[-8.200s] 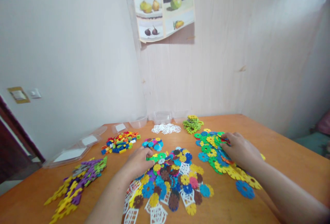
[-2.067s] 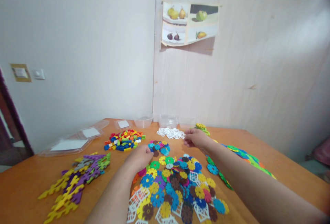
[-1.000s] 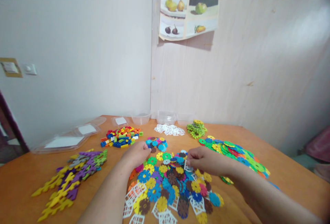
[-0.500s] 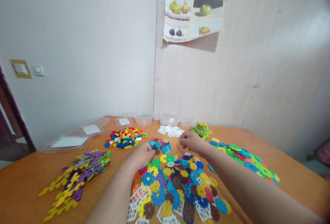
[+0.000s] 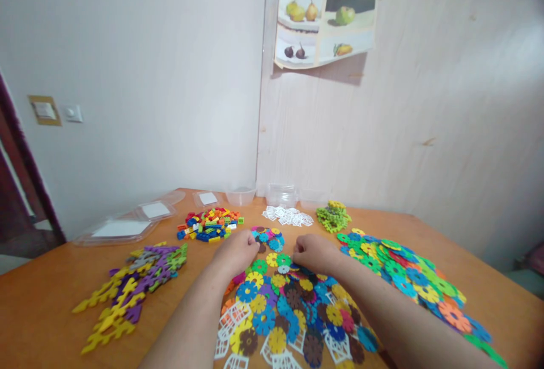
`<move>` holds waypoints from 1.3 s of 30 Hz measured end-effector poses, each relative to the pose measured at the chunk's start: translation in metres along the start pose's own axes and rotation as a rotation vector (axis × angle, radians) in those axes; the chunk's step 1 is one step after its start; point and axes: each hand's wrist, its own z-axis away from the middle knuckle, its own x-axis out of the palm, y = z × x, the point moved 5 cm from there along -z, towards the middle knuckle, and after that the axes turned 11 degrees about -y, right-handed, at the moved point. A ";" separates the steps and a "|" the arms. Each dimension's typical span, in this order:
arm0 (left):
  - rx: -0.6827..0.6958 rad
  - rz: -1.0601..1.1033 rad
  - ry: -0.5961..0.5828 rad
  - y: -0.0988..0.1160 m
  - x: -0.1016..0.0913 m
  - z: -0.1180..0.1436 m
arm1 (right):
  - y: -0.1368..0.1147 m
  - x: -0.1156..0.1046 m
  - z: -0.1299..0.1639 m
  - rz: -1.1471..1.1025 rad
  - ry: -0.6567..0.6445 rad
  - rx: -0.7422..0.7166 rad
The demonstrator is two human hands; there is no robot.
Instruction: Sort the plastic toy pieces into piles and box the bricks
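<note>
My left hand [image 5: 238,251] rests curled on the far left edge of a mixed heap of flower-shaped discs and white lattice pieces [image 5: 293,312]; what it holds, if anything, is hidden. My right hand [image 5: 312,253] lies on the far edge of the same heap, fingertips pinched at a small piece near a white disc [image 5: 283,269]. Just beyond both hands sits a small cluster of blue and pink discs [image 5: 267,237]. Further back lie white lattice squares [image 5: 288,216] and a green-yellow pile [image 5: 334,216].
A spread of larger discs [image 5: 408,270] runs along the right of the orange table [image 5: 51,295]. Purple and yellow jagged pieces [image 5: 131,284] lie left, small bricks [image 5: 208,224] behind them. Clear tubs [image 5: 280,193] and lids [image 5: 123,227] stand at the wall.
My right hand came back from the white lattice squares at the far side to the near heap's far edge. The left hand has hardly moved. The view shifted slightly left.
</note>
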 end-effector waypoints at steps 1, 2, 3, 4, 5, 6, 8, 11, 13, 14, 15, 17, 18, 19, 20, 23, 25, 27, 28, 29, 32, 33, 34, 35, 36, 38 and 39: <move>0.020 0.002 0.008 0.002 0.000 0.000 | 0.000 0.001 0.000 -0.014 0.005 0.005; 0.045 0.007 0.015 0.004 0.000 0.001 | 0.001 0.002 -0.001 -0.034 0.014 0.007; 0.074 0.015 0.020 0.007 0.000 0.001 | 0.002 0.003 -0.002 -0.062 0.026 0.004; 0.108 0.025 0.021 0.010 0.000 0.002 | 0.002 0.003 -0.002 -0.101 0.042 -0.009; 0.145 0.038 0.017 0.014 0.001 0.003 | 0.002 0.004 -0.003 -0.151 0.059 -0.029; 0.186 0.052 0.005 0.018 0.002 0.004 | 0.002 0.005 -0.003 -0.213 0.071 -0.053; 0.261 0.075 -0.033 0.028 0.005 0.008 | -0.001 0.007 -0.003 -0.356 0.075 -0.107; 0.340 0.101 -0.102 0.041 0.010 0.014 | -0.008 0.011 0.000 -0.551 0.020 -0.168; 0.367 0.099 -0.145 0.047 0.014 0.016 | -0.014 0.012 0.003 -0.633 -0.016 -0.213; 0.375 0.089 -0.166 0.050 0.015 0.017 | -0.017 0.012 0.005 -0.655 -0.029 -0.235; 0.378 0.078 -0.184 0.052 0.016 0.018 | -0.019 0.012 0.007 -0.669 -0.037 -0.253; 0.373 0.061 -0.205 0.054 0.016 0.020 | -0.022 0.013 0.009 -0.684 -0.055 -0.281; 0.368 0.055 -0.208 0.055 0.016 0.020 | -0.023 0.013 0.010 -0.690 -0.067 -0.293; 0.364 0.049 -0.206 0.055 0.015 0.021 | -0.025 0.013 0.011 -0.695 -0.081 -0.311; 0.364 0.045 -0.199 0.055 0.015 0.021 | -0.027 0.014 0.012 -0.694 -0.096 -0.336; 0.366 0.033 -0.190 0.055 0.016 0.020 | -0.035 0.012 0.017 -0.643 -0.104 -0.384; 0.359 0.036 -0.196 0.053 0.018 0.019 | -0.038 0.010 0.021 -0.603 -0.087 -0.366; 0.351 0.033 -0.207 0.051 0.020 0.019 | -0.041 0.007 0.025 -0.570 -0.063 -0.348; 0.349 0.028 -0.211 0.051 0.020 0.019 | -0.042 0.006 0.027 -0.554 -0.050 -0.352; 0.349 0.021 -0.213 0.051 0.020 0.019 | -0.043 0.005 0.028 -0.539 -0.037 -0.362; 0.351 0.013 -0.191 0.052 0.019 0.019 | -0.045 0.003 0.029 -0.514 -0.007 -0.405; 0.354 0.018 -0.178 0.053 0.017 0.019 | -0.045 0.003 0.028 -0.505 0.006 -0.417; 0.358 0.029 -0.163 0.054 0.016 0.019 | -0.044 0.003 0.027 -0.492 0.026 -0.424; 0.364 0.046 -0.148 0.055 0.014 0.020 | -0.044 0.003 0.026 -0.476 0.051 -0.425; 0.368 0.068 -0.134 0.057 0.013 0.020 | -0.043 0.003 0.025 -0.461 0.080 -0.421; 0.373 0.113 -0.110 0.058 0.011 0.022 | -0.042 0.004 0.023 -0.434 0.132 -0.401; 0.373 0.132 -0.101 0.059 0.011 0.022 | -0.042 0.004 0.023 -0.423 0.151 -0.392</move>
